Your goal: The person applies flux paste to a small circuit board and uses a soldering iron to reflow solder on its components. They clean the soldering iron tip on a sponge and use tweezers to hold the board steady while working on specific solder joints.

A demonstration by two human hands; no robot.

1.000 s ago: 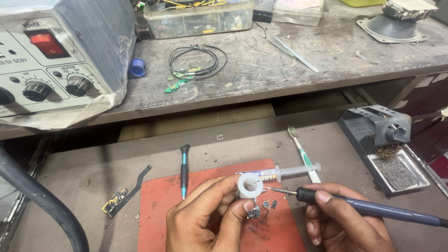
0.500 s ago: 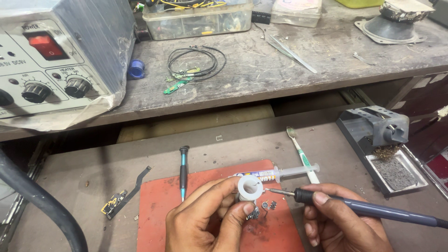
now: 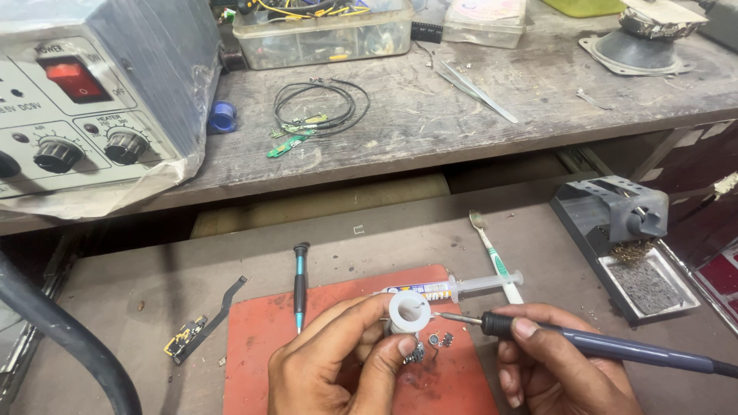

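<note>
Your left hand (image 3: 338, 369) has its grip clamped on a white solder spool (image 3: 409, 311), thumb and fingers pinching it just above the red mat (image 3: 261, 346) at the near edge of the lower table (image 3: 115, 284). Your right hand (image 3: 557, 369) has its grip closed around the blue soldering iron (image 3: 607, 352), holding it like a pen with the tip pointing left, almost at the spool's rim. Below the spool, between both hands, lie a few tiny components (image 3: 440, 339) on the mat; whether the tip touches solder wire is too small to tell. The likeliest trouble is the hot tip grazing your left fingertips or the plastic spool, since they sit so near each other. A nudge from either hand could also scatter those loose parts across the mat. The flux syringe (image 3: 453, 288) lies just behind the spool, close enough for the iron's shaft to scorch it if you swing back. The small screwdriver (image 3: 299, 284) and the toothbrush (image 3: 496, 257) lie apart and pose little risk.
</note>
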